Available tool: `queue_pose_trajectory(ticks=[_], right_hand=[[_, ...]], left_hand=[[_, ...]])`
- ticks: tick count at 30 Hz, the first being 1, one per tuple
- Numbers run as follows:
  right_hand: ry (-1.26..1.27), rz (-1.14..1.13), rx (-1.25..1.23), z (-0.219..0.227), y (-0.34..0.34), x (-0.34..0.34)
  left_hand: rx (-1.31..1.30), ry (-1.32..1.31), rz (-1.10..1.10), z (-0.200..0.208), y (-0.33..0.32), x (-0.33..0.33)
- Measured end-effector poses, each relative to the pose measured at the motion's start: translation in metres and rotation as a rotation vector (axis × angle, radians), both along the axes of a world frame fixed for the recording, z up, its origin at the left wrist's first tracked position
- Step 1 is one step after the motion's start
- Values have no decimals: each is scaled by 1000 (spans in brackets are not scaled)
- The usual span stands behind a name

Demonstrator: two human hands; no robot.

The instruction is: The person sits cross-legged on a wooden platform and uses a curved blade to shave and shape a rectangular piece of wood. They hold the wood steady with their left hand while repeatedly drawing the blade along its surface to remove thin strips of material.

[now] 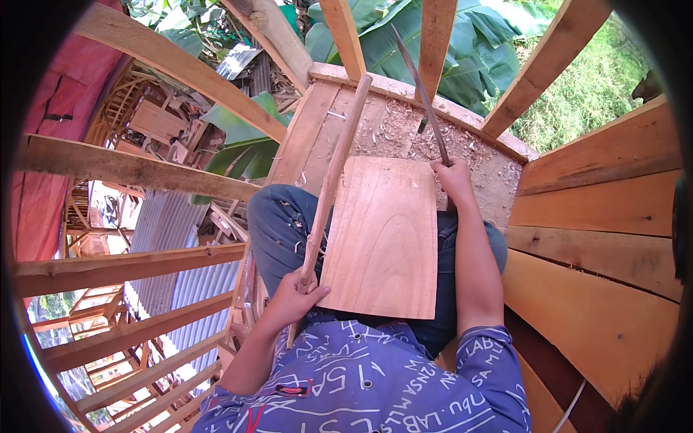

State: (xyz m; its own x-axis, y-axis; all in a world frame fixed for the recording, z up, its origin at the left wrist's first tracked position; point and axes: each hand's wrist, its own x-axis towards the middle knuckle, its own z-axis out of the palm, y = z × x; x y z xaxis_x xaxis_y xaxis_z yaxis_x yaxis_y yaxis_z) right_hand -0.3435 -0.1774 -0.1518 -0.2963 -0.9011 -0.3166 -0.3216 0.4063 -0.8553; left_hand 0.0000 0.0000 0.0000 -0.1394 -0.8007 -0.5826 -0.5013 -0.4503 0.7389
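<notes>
A long, slightly crooked wooden stick (333,173) slants up and away from me, its far end over the wood floor. My left hand (294,297) is closed round its near part, thumb stretched toward the board's edge. In my right hand (455,182) is the handle of a machete (426,101). Its long, narrow dark blade points forward, apart from the stick, with the tip near the railing. Across my lap lies a flat, pale wooden board (386,238) with curved grain. The board's lower left corner is near my left hand.
Wood shavings (462,133) litter the plank floor (307,133) ahead, behind a low edge board (498,133). Slanted wooden railing bars (137,173) stand left and in front. A plank wall (592,206) closes the right side. Beyond are banana leaves (390,43) and corrugated sheets (170,245).
</notes>
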Motion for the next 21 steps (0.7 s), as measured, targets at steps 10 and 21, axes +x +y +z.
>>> queue_pose_trajectory(ticks=[10, 21], right_hand=[[94, 293, 32, 28, 17, 4], [437, 246, -106, 23, 30, 7]], left_hand=[[60, 29, -128, 9, 44, 25], [-19, 55, -266, 11, 33, 68]])
